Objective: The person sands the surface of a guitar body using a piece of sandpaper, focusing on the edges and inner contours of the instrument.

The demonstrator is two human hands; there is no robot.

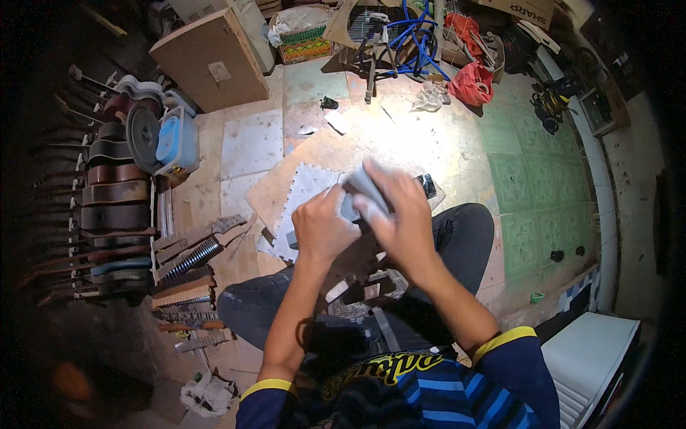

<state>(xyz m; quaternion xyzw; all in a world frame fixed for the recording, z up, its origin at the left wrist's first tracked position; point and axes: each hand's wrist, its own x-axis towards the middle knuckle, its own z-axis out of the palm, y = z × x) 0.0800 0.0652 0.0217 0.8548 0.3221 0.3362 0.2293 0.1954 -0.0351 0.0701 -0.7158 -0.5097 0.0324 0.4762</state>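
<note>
Both hands meet in front of me, above my crossed legs. My right hand (pixel 406 220) is closed on a pale grey, flat folded piece (pixel 368 187), which looks like sandpaper. Beside it, my left hand (pixel 323 227) grips a darker grey piece (pixel 349 209); the fingers cover much of it, so its kind is unclear. Both hands look dusty, and the right one is slightly blurred. Beneath them lie a brown board (pixel 275 187) and a white sheet with a jagged edge (pixel 309 184). A small black object (pixel 426 186) sits just past my right hand.
Several guitars (pixel 114 193) stand in a row at the left, near a blue plastic container (pixel 171 143). Wooden pieces and a spring-like coil (pixel 193 259) lie by my left knee. Blue tubing (pixel 421 46) and a red bag (pixel 471 84) are at the back. A white cabinet (pixel 593 357) stands lower right.
</note>
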